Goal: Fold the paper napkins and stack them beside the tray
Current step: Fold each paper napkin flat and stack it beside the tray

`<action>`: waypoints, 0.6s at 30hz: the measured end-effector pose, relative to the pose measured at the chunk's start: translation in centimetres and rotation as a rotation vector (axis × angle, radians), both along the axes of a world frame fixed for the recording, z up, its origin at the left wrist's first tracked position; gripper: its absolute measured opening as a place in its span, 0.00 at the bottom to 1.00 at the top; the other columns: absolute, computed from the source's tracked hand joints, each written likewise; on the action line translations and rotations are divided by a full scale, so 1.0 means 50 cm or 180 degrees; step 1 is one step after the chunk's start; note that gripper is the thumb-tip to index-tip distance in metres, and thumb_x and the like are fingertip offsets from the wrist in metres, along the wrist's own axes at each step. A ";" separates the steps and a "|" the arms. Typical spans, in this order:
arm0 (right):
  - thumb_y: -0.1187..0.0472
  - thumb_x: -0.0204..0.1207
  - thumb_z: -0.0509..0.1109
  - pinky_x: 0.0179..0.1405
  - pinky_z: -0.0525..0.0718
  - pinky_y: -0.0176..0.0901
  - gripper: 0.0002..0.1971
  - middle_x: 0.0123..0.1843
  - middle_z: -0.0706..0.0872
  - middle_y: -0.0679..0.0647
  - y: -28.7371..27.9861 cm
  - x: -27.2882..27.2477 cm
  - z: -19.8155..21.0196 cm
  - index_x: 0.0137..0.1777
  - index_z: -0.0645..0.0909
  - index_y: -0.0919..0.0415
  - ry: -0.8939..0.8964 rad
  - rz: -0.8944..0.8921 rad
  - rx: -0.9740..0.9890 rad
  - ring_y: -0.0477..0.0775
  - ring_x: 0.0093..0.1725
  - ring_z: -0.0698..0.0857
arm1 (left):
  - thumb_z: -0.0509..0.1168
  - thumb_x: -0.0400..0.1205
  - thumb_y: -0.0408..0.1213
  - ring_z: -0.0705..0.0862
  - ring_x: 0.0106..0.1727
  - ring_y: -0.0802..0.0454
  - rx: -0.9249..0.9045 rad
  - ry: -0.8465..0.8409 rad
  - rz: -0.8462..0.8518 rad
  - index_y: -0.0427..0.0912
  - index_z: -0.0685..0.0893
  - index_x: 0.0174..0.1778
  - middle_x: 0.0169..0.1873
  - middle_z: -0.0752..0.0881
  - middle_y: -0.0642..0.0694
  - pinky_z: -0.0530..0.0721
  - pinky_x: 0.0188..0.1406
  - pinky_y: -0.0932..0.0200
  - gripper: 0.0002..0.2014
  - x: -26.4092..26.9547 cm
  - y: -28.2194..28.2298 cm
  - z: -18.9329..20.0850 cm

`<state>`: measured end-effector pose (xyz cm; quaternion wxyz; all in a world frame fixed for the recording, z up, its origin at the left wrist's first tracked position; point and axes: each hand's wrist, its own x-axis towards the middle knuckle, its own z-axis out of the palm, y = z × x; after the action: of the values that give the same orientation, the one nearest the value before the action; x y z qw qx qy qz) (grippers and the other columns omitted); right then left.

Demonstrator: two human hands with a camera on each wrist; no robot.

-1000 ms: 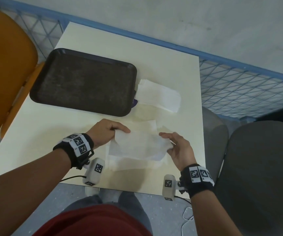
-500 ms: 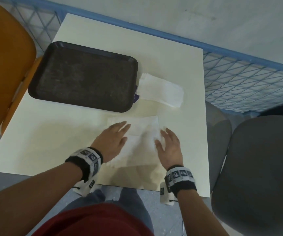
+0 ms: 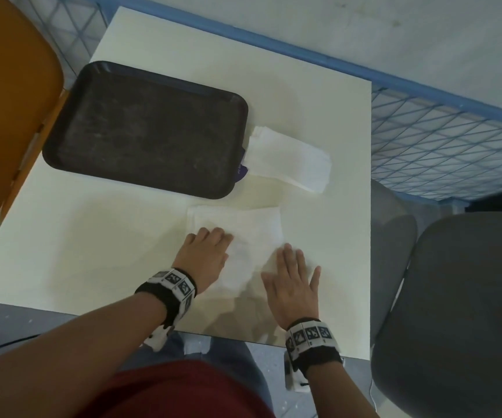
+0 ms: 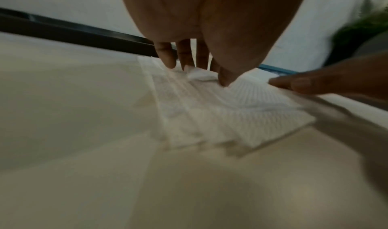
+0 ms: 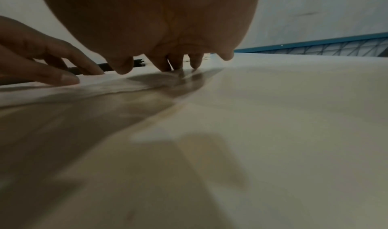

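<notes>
We are at a small cream table [image 3: 319,95] with a blue mesh fence behind it, an orange chair [image 3: 8,101] out past our left hand and a grey chair [image 3: 461,312] past our right.

The napkin [image 3: 243,233] we are working on lies flat on the table directly under our fingers. A second ago we held it in the air by its two ends, pinched between thumb and fingers; half a second ago it had come down and our palms were on it. Now both hands are smoothing it. Our left hand [image 3: 206,256] lies flat with straight fingers on the napkin's left part, and the left wrist view shows the fingertips [image 4: 168,61] pressing on the paper. Our right hand [image 3: 293,283] is spread open, fingers splayed, at the napkin's near right corner, sliding off towards the bare table. Neither hand grasps anything.

We judge this to be the creasing step: the fold is laid down and is being pressed sharp, so the next thing is to lift this napkin onto the pile.

Ahead of our right hand, well apart from it, sits the pile of folded napkins [image 3: 289,164], touching the right edge of the dark tray [image 3: 141,128], which lies ahead of our left hand.
</notes>
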<state>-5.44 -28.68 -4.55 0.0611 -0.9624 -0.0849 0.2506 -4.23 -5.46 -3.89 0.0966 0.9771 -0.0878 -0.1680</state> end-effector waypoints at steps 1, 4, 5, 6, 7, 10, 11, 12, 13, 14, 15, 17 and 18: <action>0.37 0.87 0.38 0.85 0.37 0.72 0.34 0.91 0.39 0.46 -0.003 0.004 0.003 0.90 0.42 0.50 -0.0038 0.0019 0.0033 0.53 0.90 0.38 | 0.59 0.85 0.47 0.75 0.67 0.44 -0.0058 0.0059 0.0188 0.50 0.71 0.75 0.70 0.76 0.49 0.75 0.64 0.47 0.21 0.013 -0.002 0.008; 0.35 0.87 0.43 0.87 0.39 0.68 0.34 0.91 0.50 0.49 -0.002 0.023 0.009 0.88 0.55 0.52 -0.0327 -0.0087 0.0219 0.54 0.90 0.45 | 0.63 0.83 0.46 0.77 0.61 0.48 -0.0506 0.0289 0.0502 0.53 0.80 0.62 0.58 0.81 0.52 0.76 0.59 0.52 0.12 0.050 -0.002 0.024; 0.36 0.87 0.48 0.87 0.41 0.66 0.33 0.90 0.55 0.50 0.001 0.031 0.013 0.87 0.60 0.53 -0.0477 -0.0118 0.0380 0.55 0.90 0.49 | 0.64 0.83 0.45 0.77 0.59 0.49 -0.0756 0.0364 0.0487 0.53 0.82 0.58 0.54 0.81 0.53 0.77 0.57 0.54 0.09 0.058 -0.003 0.031; 0.37 0.87 0.53 0.87 0.44 0.64 0.31 0.88 0.63 0.51 0.005 0.040 0.016 0.85 0.65 0.53 -0.0611 -0.0103 0.0590 0.56 0.89 0.56 | 0.64 0.83 0.44 0.77 0.56 0.51 -0.1021 0.0405 0.0437 0.53 0.84 0.54 0.50 0.81 0.55 0.77 0.55 0.54 0.06 0.063 -0.003 0.037; 0.41 0.87 0.58 0.87 0.47 0.62 0.27 0.84 0.71 0.51 0.011 0.049 0.018 0.82 0.70 0.52 -0.0690 -0.0019 0.0805 0.56 0.85 0.65 | 0.65 0.83 0.44 0.77 0.54 0.53 -0.1261 0.0401 0.0363 0.53 0.84 0.52 0.48 0.80 0.56 0.77 0.54 0.55 0.05 0.066 -0.003 0.045; 0.55 0.85 0.65 0.86 0.59 0.58 0.12 0.62 0.90 0.48 0.028 0.082 0.029 0.65 0.85 0.52 -0.0538 0.0317 0.1147 0.53 0.63 0.87 | 0.70 0.80 0.48 0.76 0.50 0.59 -0.1827 0.0232 0.0377 0.56 0.85 0.50 0.45 0.81 0.61 0.73 0.52 0.61 0.04 0.067 0.007 0.062; 0.57 0.86 0.65 0.82 0.69 0.54 0.11 0.58 0.91 0.49 0.028 0.098 0.037 0.62 0.87 0.53 -0.0449 0.0324 0.1199 0.53 0.59 0.88 | 0.70 0.80 0.50 0.76 0.50 0.61 -0.1981 0.0156 0.0562 0.57 0.86 0.51 0.47 0.82 0.62 0.74 0.53 0.62 0.06 0.068 0.015 0.063; 0.57 0.87 0.64 0.76 0.75 0.49 0.12 0.58 0.91 0.50 0.024 0.119 0.049 0.62 0.87 0.54 -0.0343 0.0250 0.1257 0.54 0.58 0.88 | 0.69 0.81 0.52 0.77 0.51 0.62 -0.2060 0.0066 0.0800 0.58 0.86 0.54 0.50 0.83 0.62 0.75 0.55 0.62 0.09 0.070 0.023 0.058; 0.57 0.88 0.64 0.71 0.78 0.44 0.12 0.61 0.91 0.51 0.019 0.142 0.062 0.64 0.87 0.55 -0.0235 0.0132 0.1320 0.55 0.59 0.88 | 0.66 0.83 0.54 0.78 0.55 0.61 -0.2027 -0.0015 0.1010 0.57 0.85 0.59 0.55 0.83 0.61 0.76 0.60 0.61 0.12 0.073 0.033 0.050; 0.56 0.88 0.63 0.69 0.78 0.40 0.14 0.64 0.90 0.51 0.012 0.168 0.076 0.67 0.86 0.55 -0.0111 0.0011 0.1376 0.55 0.63 0.87 | 0.62 0.85 0.54 0.78 0.60 0.57 -0.1861 -0.0047 0.1148 0.56 0.83 0.65 0.61 0.83 0.59 0.76 0.65 0.57 0.15 0.078 0.043 0.039; 0.56 0.89 0.63 0.69 0.77 0.39 0.15 0.67 0.88 0.52 0.003 0.196 0.092 0.69 0.85 0.56 0.0030 -0.0091 0.1406 0.55 0.66 0.85 | 0.60 0.86 0.52 0.77 0.65 0.52 -0.1564 -0.0026 0.1200 0.53 0.80 0.71 0.66 0.81 0.55 0.75 0.68 0.53 0.18 0.082 0.052 0.029; 0.55 0.89 0.63 0.72 0.75 0.41 0.16 0.69 0.87 0.53 -0.013 0.258 0.115 0.71 0.84 0.56 0.0125 -0.0244 0.1473 0.56 0.69 0.83 | 0.59 0.88 0.46 0.75 0.68 0.45 -0.0860 0.0054 0.1122 0.49 0.74 0.77 0.72 0.77 0.48 0.77 0.69 0.48 0.21 0.091 0.064 0.011; 0.55 0.88 0.64 0.71 0.75 0.40 0.15 0.69 0.87 0.54 -0.020 0.294 0.122 0.70 0.85 0.55 0.0082 -0.0304 0.1510 0.56 0.69 0.84 | 0.59 0.87 0.45 0.75 0.67 0.44 -0.0610 0.0059 0.1041 0.48 0.72 0.78 0.72 0.77 0.47 0.79 0.67 0.47 0.22 0.094 0.066 0.005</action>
<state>9.26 -29.68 1.57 0.2984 -0.9208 -0.0950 0.2326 0.50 -2.15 -3.64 0.2159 0.9631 0.0574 -0.1500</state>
